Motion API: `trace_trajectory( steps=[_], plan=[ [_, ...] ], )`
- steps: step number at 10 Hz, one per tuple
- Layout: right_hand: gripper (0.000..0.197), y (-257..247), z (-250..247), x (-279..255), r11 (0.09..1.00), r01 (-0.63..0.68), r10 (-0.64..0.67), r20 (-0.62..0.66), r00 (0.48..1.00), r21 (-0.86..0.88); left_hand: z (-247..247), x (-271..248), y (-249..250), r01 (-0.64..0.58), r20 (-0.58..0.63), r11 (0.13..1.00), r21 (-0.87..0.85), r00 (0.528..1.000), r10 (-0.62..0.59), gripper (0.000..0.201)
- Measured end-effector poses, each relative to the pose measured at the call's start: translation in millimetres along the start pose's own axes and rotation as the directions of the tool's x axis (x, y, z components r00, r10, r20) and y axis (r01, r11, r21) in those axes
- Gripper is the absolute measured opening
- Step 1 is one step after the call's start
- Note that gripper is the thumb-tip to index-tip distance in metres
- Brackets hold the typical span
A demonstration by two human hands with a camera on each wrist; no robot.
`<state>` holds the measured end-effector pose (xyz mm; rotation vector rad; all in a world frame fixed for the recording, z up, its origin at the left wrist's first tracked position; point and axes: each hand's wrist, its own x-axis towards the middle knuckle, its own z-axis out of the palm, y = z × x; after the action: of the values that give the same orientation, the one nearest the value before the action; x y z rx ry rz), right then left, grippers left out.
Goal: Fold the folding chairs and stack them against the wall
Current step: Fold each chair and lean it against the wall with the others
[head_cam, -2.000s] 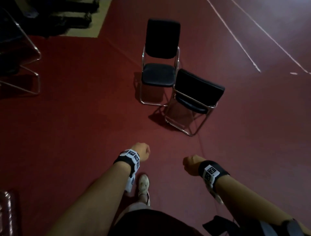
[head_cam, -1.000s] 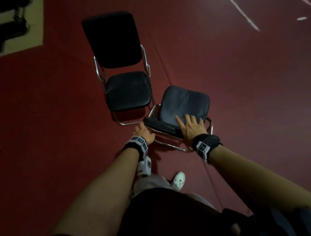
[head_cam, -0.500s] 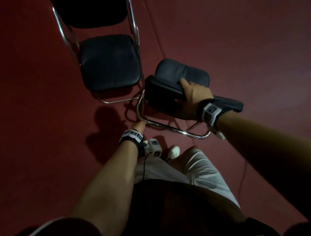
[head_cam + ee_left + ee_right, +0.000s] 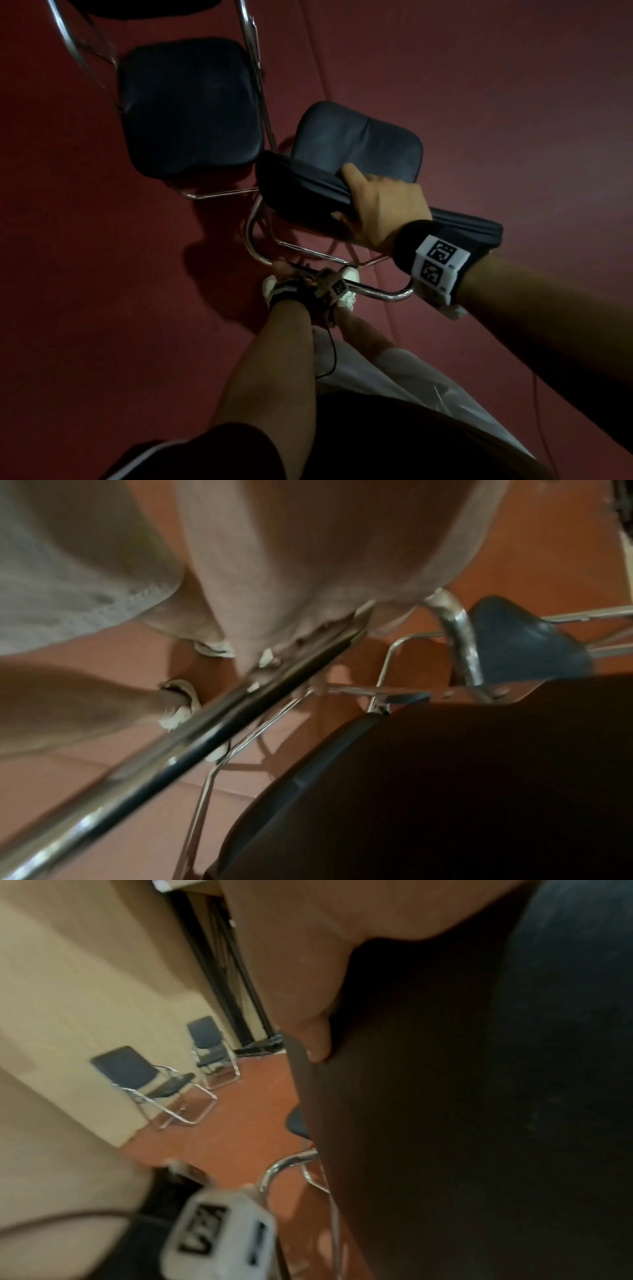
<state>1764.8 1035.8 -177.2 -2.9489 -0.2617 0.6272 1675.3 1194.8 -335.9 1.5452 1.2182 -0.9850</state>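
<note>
We see the near chair [image 4: 356, 147] right in front of the person's legs, on a dull red floor [image 4: 513, 102] that looks matt and smooth: a padded seat and backrest in dark, faintly creased vinyl with rounded corners, on a frame of shiny bent chrome tubing. Its backrest runs as a long dark slab from left to right across the head view, its top edge toward the person, with the seat beyond it slanting away. The right hand [image 4: 380, 205] grips that top edge, thumb on the far face and fingers curled round the near one. The left hand [image 4: 284, 270] is down at the chrome tube [image 4: 373, 291], a rounded bar running left to right; its fingers wrap the tube in the left wrist view. A second chair [image 4: 188, 102] of the same make stands open just to the left, its seat facing up. Both wrists carry black bands with white square-coded tags; we can read no words on them.
</note>
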Motion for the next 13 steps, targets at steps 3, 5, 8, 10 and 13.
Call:
trace_trajectory(
  steps=[3,5,8,10,13],
  plan=[
    [0.045,-12.4,-11.5,-2.9,0.997,0.012,-0.012,0.001,1.0,0.076,24.9,2.7,-12.6,0.117,0.078,0.855,-0.505,0.993,-0.09,0.058],
    [0.042,-24.2,-23.9,-17.3,0.993,0.043,-0.047,0.039,0.998,0.112,10.9,-3.9,-17.4,0.122,0.114,0.737,-0.665,0.992,-0.061,0.066],
    [0.06,-33.0,-20.1,-31.8,0.976,0.154,-0.17,0.099,0.98,0.156,-10.0,-104.3,23.6,-0.031,0.165,0.861,-0.508,0.977,0.133,0.042],
    [0.07,-16.2,-30.5,-3.1,0.999,0.018,-0.022,0.112,0.994,0.033,-4.9,-68.3,-15.2,0.132,0.157,0.729,-0.671,0.987,-0.034,0.088],
    [0.057,-47.9,-33.3,-19.0,0.996,0.08,-0.085,0.142,0.986,0.042,-40.5,-149.5,-37.4,0.144,0.175,0.745,-0.651,0.984,-0.037,0.067]
  ],
)
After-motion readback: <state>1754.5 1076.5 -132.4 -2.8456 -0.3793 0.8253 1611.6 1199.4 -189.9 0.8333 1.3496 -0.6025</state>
